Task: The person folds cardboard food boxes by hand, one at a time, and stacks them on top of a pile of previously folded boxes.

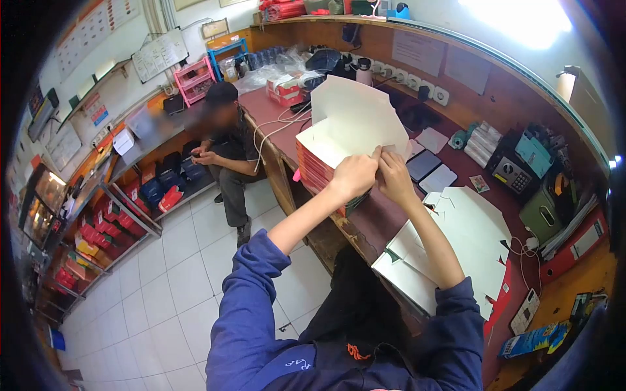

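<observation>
A cardboard box (355, 111), white inside with its wide flap raised, sits on a stack of red-edged boxes (314, 166) at the counter's edge. My left hand (355, 176) is closed on the box's near edge, its fingers bent at the corner. Close beside it, my right hand (394, 174) pinches the same corner, and the two hands nearly touch. My fingers partly hide the cardboard between them. Under my right forearm lie flat, unfolded white cardboard sheets (466, 228) with cut slots and a red edge.
A dark red counter (385, 218) runs along the wall. On it are a phone (424, 165), a small safe (512, 173), a red binder (574, 247), a calculator (525, 313) and cables. A seated person (228, 143) in a cap holds something small at the left, near shelves of boxes (111, 225).
</observation>
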Available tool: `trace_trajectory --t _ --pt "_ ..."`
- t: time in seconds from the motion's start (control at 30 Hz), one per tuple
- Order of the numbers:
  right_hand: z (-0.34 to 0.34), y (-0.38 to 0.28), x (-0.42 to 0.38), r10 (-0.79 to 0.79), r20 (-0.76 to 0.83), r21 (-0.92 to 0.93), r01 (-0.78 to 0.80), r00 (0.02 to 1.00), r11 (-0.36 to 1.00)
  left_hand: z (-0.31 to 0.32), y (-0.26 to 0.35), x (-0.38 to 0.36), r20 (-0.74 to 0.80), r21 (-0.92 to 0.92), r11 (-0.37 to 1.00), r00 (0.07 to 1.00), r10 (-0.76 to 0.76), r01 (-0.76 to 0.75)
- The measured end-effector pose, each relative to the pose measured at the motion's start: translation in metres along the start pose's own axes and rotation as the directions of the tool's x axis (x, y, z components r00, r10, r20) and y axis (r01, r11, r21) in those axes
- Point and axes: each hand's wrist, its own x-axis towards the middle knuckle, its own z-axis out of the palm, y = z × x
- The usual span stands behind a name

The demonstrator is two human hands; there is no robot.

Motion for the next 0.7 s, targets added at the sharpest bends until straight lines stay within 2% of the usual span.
trace_trajectory --t 0.07,0.13,0.2,0.23,0.27,0.3,0.33,0.37,0.4,0.43,0.47,0.53,0.57,0.6,0.67,0.7 --pt "-0.002 -0.007 -0.005 0.044 0.008 -0.005 -0.044 0.999 0.999 0.006 0.004 -0.006 -0.052 -0.044 0.998 0.998 -0.041 0.039" --pt "-0.026 -0.027 -0.012 0.190 -0.004 0.166 -0.187 0.982 0.968 0.010 0.004 -0.010 -0.068 0.020 1.000 0.997 -0.019 0.021" --pt "-0.067 -0.046 -0.033 0.205 0.197 0.092 -0.226 0.959 0.970 0.013 0.005 -0.014 -0.244 0.162 0.985 0.965 0.091 -0.052" --pt "-0.086 -0.049 -0.050 0.218 0.453 0.077 -0.281 0.865 0.957 0.017 0.005 -0.015 -0.247 0.155 0.987 0.965 0.090 -0.052" --pt "-0.105 -0.052 -0.068 0.217 0.674 0.045 -0.332 0.707 0.942 0.022 0.002 -0.016 -0.320 0.142 0.987 0.940 0.118 -0.076" --pt "-0.126 -0.062 -0.085 0.215 0.800 -0.024 -0.329 0.559 0.944 0.026 0.000 -0.017 -0.389 0.129 0.986 0.910 0.146 -0.103" --pt "-0.141 -0.069 -0.100 0.217 0.897 -0.092 -0.316 0.386 0.944 0.024 0.000 -0.017 -0.386 0.117 0.987 0.911 0.147 -0.109" --pt "-0.147 -0.069 -0.111 0.228 0.899 -0.101 -0.328 0.375 0.939 0.019 0.001 -0.015 -0.306 0.081 0.992 0.945 0.113 -0.093" --pt "-0.153 -0.068 -0.122 0.263 0.849 -0.108 -0.338 0.458 0.935 0.018 -0.001 -0.012 -0.221 0.048 0.996 0.972 0.085 -0.076" --pt "-0.158 -0.068 -0.130 0.300 0.790 -0.117 -0.349 0.534 0.930 0.020 -0.001 -0.007 -0.256 0.015 0.997 0.963 0.083 -0.082" --pt "-0.162 -0.069 -0.129 0.320 0.791 -0.132 -0.365 0.521 0.921 0.022 -0.002 -0.002 -0.248 -0.002 0.995 0.964 0.094 -0.098" --pt "-0.169 -0.065 -0.117 0.405 0.812 -0.157 -0.512 0.419 0.844 0.025 -0.003 0.006 -0.285 0.025 0.988 0.946 0.155 -0.154" --pt "-0.160 -0.060 -0.140 0.396 0.599 -0.075 -0.443 0.696 0.893 0.017 0.005 0.005 -0.146 -0.085 0.996 0.989 0.001 -0.014" --pt "-0.166 -0.060 -0.139 0.412 0.594 -0.090 -0.452 0.690 0.887 0.015 0.012 0.003 -0.147 -0.095 0.995 0.989 0.016 -0.030" --pt "-0.178 -0.058 -0.128 0.524 0.437 -0.259 -0.456 0.731 0.851 0.014 0.026 -0.004 -0.415 0.068 0.964 0.871 0.263 -0.259" --pt "-0.187 -0.056 -0.120 0.492 0.293 -0.262 -0.426 0.820 0.866 0.012 0.039 -0.008 -0.276 -0.083 0.936 0.910 0.308 -0.342"
